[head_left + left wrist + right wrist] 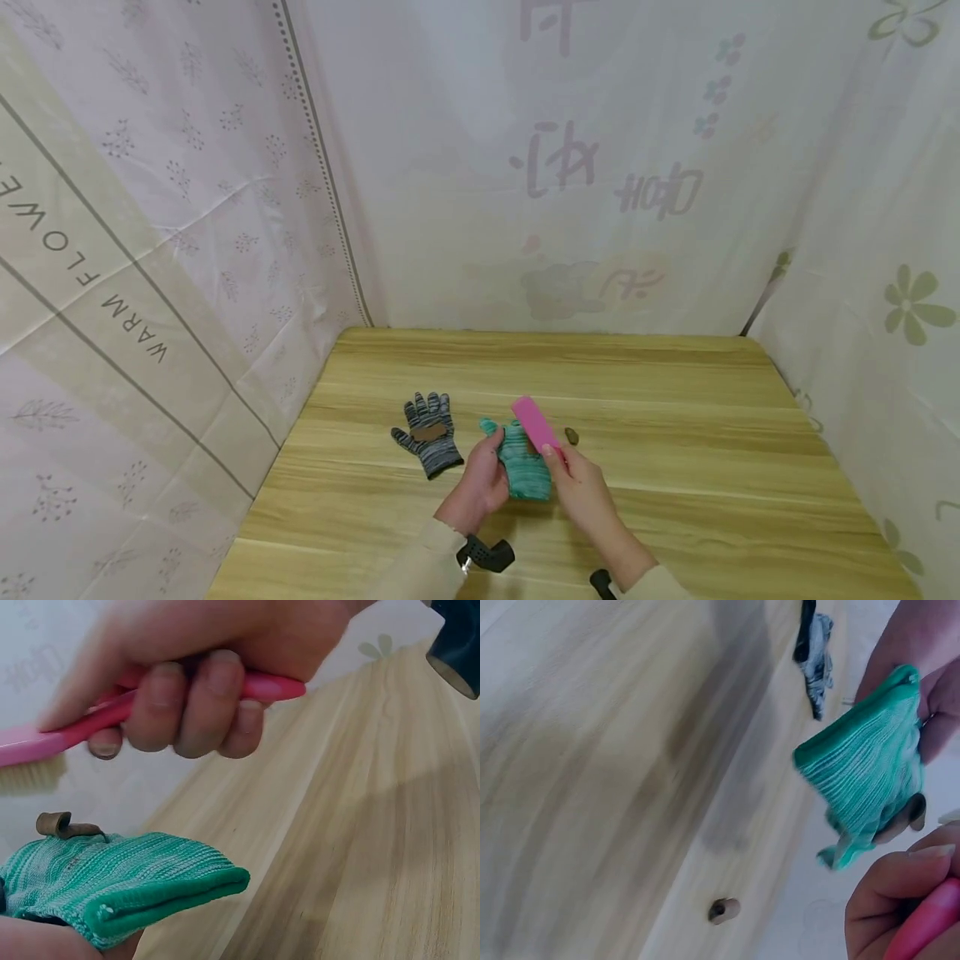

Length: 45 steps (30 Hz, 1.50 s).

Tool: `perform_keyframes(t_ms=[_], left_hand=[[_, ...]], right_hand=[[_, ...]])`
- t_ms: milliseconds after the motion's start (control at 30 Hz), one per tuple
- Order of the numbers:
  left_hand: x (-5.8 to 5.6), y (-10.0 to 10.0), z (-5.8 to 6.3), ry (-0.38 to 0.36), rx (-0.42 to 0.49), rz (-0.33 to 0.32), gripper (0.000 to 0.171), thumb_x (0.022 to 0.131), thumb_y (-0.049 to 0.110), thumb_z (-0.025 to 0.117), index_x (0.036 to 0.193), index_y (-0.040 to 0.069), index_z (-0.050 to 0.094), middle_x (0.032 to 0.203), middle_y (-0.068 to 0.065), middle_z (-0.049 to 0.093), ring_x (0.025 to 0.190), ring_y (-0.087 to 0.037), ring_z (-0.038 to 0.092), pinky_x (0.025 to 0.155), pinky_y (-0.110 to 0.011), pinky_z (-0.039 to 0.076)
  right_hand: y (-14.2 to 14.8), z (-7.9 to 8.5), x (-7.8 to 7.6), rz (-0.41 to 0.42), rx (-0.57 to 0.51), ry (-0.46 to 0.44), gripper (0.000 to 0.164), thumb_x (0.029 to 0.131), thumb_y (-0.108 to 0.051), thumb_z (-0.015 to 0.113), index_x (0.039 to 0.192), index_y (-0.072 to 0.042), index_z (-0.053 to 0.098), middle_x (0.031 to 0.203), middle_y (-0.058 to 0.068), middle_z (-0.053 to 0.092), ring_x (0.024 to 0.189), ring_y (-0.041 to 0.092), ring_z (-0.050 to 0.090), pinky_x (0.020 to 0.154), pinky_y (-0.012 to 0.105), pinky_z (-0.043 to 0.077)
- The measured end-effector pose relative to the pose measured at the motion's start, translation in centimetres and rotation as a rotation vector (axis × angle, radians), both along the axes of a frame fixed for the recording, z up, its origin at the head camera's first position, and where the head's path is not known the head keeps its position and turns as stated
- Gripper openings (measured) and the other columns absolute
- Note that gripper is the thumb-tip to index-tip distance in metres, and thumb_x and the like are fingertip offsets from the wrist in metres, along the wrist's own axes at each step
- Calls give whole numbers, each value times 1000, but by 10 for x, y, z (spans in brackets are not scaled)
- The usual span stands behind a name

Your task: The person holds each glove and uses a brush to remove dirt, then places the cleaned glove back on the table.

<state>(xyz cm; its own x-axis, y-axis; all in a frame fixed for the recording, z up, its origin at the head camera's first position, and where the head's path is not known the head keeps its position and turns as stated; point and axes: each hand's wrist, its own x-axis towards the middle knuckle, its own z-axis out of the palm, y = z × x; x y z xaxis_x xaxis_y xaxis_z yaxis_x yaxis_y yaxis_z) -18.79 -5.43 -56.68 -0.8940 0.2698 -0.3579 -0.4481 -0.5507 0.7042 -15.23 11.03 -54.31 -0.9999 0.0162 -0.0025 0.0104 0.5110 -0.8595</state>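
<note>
Nearest, a black band (pixel 487 554) is circling the left wrist beside a pale sleeve (pixel 420 557). The left hand (pixel 483 475) is gripping a green glove (pixel 527 479) above the worktop (pixel 712 467): the thumb is pressing on the glove's left side while the fingers are passing underneath, mostly out of sight. The glove's cuff is facing the person, and a brown strip (pixel 64 825) is curling up from its top.

The right hand (pixel 588 492) is wrapping its fingers round the handle of a pink brush (pixel 536 423), one digit stretching along it. The bristles (pixel 34 775) are facing down, hanging just above the glove without touching.

Farther out, a grey glove (pixel 440 457) is lying towards the worktop's left edge, fingers pointing at the far edge. A brown roll (pixel 572 436) is resting right of the brush, well in from the right edge. Beyond the far edge, printed cloth (pixel 450 183) is hanging.
</note>
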Motion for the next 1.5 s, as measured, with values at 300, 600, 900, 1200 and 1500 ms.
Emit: perform_keyframes(t_ms=[300,600,900,1200,1500], left_hand=[[-1,6,3,52,-31,19,46,112,35,29,148,7,33,159,-13,36,145,-25,39,120,-34,34],[-1,5,-2,15,-60,127,30,113,32,29,129,8,37,129,-2,54,146,-31,33,123,-37,25],[-1,0,0,22,-57,129,34,113,33,29,131,6,38,112,5,58,123,-17,54,106,-27,41],[-1,-2,0,26,-47,121,37,113,32,28,132,4,42,103,7,61,104,-8,60,96,-25,46],[-3,-2,-1,25,-47,135,43,112,34,31,140,1,36,112,5,59,115,-10,56,101,-23,42]], right_hand=[[-4,-6,-3,46,32,-41,41,105,-45,50,92,-8,60,66,-2,41,60,14,42,52,27,36],[3,-18,-6,33,97,-40,40,106,-44,49,94,-9,61,66,-2,43,57,13,40,50,27,33],[7,-19,-6,18,82,-44,41,107,-42,48,99,-5,63,66,-1,43,56,13,40,49,26,34],[12,-24,-6,17,74,-88,48,107,-48,45,95,-4,60,65,-1,43,55,12,39,47,25,32],[15,-25,-9,3,97,-74,47,107,-46,45,93,-3,60,65,-1,42,56,13,38,50,26,33]])
